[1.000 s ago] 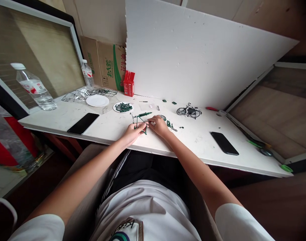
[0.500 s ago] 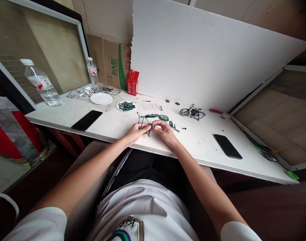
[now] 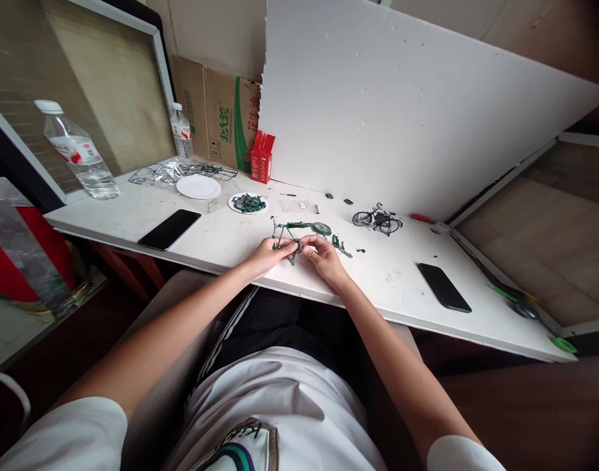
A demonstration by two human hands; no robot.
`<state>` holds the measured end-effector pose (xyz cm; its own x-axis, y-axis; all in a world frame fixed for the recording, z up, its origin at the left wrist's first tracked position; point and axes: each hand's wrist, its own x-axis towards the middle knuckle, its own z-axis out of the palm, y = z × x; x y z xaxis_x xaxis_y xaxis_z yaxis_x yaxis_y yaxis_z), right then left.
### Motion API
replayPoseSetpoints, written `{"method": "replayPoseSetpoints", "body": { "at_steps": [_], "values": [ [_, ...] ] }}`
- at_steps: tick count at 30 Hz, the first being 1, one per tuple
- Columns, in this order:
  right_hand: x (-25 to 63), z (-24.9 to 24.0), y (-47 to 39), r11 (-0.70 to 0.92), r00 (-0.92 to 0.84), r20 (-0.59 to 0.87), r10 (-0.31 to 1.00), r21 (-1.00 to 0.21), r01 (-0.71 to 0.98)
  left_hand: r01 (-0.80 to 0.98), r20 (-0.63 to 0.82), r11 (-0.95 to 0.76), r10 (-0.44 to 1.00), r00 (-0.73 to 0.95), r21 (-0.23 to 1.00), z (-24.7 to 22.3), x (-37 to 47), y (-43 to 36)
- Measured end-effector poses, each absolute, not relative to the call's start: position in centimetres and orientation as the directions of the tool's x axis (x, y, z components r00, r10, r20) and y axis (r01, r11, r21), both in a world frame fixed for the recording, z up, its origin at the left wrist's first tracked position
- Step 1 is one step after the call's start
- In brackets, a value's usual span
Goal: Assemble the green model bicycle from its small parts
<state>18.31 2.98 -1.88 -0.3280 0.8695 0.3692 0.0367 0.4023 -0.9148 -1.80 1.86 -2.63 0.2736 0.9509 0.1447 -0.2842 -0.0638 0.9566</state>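
Near the table's front edge, my left hand is closed on a green model bicycle frame, pinching it between thumb and fingers. My right hand meets it from the right, its thumb and fingertips pinched at the lower middle of the frame around a small part I cannot make out. Just behind the hands lies a green model wheel. Small green parts sit right of my right hand. Further right stands an assembled black model bicycle.
A white plate of green parts and a bare white plate stand at the back left. Phones lie on the left and right. Water bottles, a red box and a white board border the table.
The view has shifted slightly. Both hands stay together at the bicycle frame with almost the same grip; only small finger movement, if any, shows.
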Motion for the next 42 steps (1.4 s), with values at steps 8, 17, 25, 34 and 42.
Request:
{"method": "replayPoseSetpoints", "body": {
  "at_steps": [8, 17, 25, 34, 42],
  "values": [
    [18.1, -1.9, 2.9, 0.42, -0.281, 0.385, 0.879, -0.904, 0.074, -0.268, 0.167, -0.086, 0.94, 0.298, 0.96, -2.4, -2.0, 1.7],
    [17.9, -2.0, 2.7, 0.461, -0.261, 0.421, 0.869, -0.88, 0.116, -0.193, 0.213, -0.159, 0.93, 0.3, 0.968, -2.9, -2.3, 1.8],
    [17.6, -1.4, 1.8, 0.44, -0.265, 0.404, 0.875, -0.893, 0.092, -0.185, 0.191, -0.142, 0.942, 0.276, 0.972, -2.6, -2.2, 1.5],
    [17.5, -1.5, 1.7, 0.429, -0.269, 0.403, 0.875, -0.902, 0.043, -0.239, 0.222, -0.167, 0.949, 0.225, 0.957, -2.9, -1.7, 1.7],
    [17.4, -1.4, 1.5, 0.41, -0.27, 0.4, 0.876, -0.912, -0.021, -0.151, 0.232, -0.202, 0.948, 0.219, 0.968, -2.7, -1.9, 1.3]
  ]
}}
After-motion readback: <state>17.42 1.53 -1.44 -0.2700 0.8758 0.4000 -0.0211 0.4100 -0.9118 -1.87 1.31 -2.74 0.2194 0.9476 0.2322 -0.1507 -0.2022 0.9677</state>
